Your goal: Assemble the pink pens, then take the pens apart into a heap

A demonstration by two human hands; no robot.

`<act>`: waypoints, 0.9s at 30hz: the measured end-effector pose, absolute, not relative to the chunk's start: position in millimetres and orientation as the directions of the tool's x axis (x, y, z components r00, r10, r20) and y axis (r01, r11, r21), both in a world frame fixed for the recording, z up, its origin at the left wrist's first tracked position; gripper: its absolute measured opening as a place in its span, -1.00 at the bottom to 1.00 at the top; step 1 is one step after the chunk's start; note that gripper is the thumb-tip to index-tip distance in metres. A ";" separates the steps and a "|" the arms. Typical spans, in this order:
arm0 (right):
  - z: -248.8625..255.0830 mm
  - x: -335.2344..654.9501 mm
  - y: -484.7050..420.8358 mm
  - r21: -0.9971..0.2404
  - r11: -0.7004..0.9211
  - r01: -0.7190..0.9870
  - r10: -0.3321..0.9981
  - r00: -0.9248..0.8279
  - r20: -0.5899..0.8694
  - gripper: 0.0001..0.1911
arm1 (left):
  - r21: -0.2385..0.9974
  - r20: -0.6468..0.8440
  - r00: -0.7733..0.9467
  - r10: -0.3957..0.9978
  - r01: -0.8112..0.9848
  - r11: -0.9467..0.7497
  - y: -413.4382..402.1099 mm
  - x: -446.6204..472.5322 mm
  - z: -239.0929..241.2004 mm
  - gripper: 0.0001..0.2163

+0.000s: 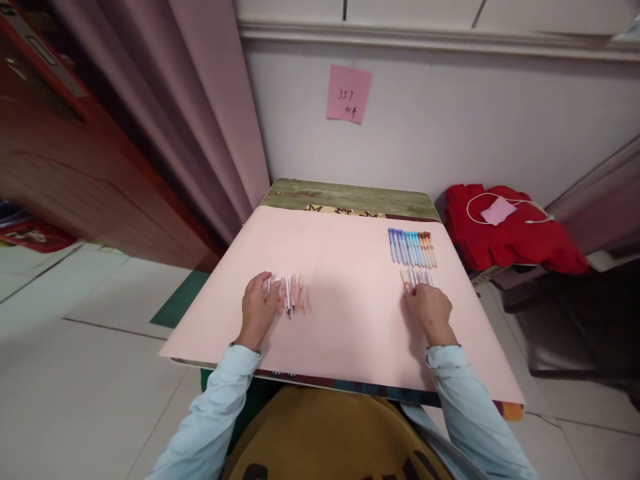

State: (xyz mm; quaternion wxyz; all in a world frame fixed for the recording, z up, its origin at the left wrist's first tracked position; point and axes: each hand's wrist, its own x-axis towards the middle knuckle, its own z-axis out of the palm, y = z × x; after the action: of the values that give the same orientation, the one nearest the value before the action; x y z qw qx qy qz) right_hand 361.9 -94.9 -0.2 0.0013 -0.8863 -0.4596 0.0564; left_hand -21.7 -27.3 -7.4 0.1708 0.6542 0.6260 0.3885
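Note:
My left hand (256, 308) rests at the left end of a loose group of clear and white pens (294, 293), its thumb and fingers apart around the nearest ones. Some of those pens have dark tips pointing toward me. My right hand (431, 310) is closed in a pinch at the near end of a short row of pale pens (416, 276); its fingers hide the exact grip. Just beyond lies a neat row of capped pens (412, 249), with purple-blue, light blue and brown caps at the far ends.
A pink sheet (345, 333) covers most of the small table, whose green wood-look top (350, 195) shows at the back. Right of it, red cloth (510, 233) bears a white cable and a pink paper (499, 211). A curtain and wooden door stand left; a pink note (349, 93) hangs ahead.

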 end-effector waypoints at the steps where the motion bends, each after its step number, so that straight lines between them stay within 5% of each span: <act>1: 2.2 359.5 -93.4 -0.058 -0.573 0.818 0.819 0.567 -0.091 -0.58 | 0.721 0.313 -0.093 0.945 0.671 -0.172 -28.7 -19.1 -3.0 -0.66; 4: 9.3 344.8 -88.5 -0.177 -0.524 0.833 0.848 0.530 -0.015 -0.69 | 0.779 0.340 -0.159 0.927 0.599 -0.183 -35.7 -9.0 7.5 -0.71; 7: 12.6 308.1 -81.5 -0.605 -0.327 0.726 0.918 0.396 -0.021 -0.77 | 0.914 0.196 -0.165 0.967 0.389 -0.119 -44.7 13.8 13.4 -0.76; 9: 11.2 272.5 -75.6 -0.933 -0.178 0.314 0.978 0.160 -0.133 -0.71 | 0.993 0.009 0.003 1.000 0.120 -0.010 -49.4 33.9 15.0 -0.75; 10: 9.4 253.8 -72.4 -0.980 -0.186 0.070 0.983 0.002 -0.186 -0.67 | 0.998 -0.060 0.091 0.994 -0.031 0.063 -51.0 43.0 15.3 -0.72; 13: 0.6 206.9 -62.1 -0.902 -0.285 -0.323 0.933 -0.309 -0.185 -0.64 | 0.904 -0.146 0.256 0.956 -0.358 0.234 -51.9 56.6 14.8 -0.65; 18: -15.3 178.8 -46.6 -0.685 -0.581 -0.439 0.755 -0.605 -0.253 -0.66 | 0.828 -0.223 0.206 0.953 -0.476 0.297 -42.7 36.9 10.7 -0.70; 22: -23.0 177.1 -41.5 -0.633 -0.638 -0.437 0.717 -0.637 -0.282 -0.68 | 0.819 -0.241 0.251 0.938 -0.466 0.335 -35.5 26.9 8.2 -0.73; 27: -26.2 177.5 -41.3 -0.812 -0.449 -0.374 0.852 -0.454 -0.262 -0.58 | 0.833 -0.255 0.195 0.947 -0.452 0.318 -34.6 39.3 7.2 -0.73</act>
State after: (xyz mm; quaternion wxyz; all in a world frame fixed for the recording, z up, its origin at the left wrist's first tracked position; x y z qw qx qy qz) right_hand 177.5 -41.3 -26.2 0.3936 -0.3437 -0.3474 0.7786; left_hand 39.3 -34.6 7.2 0.7077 0.3112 0.3975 0.4942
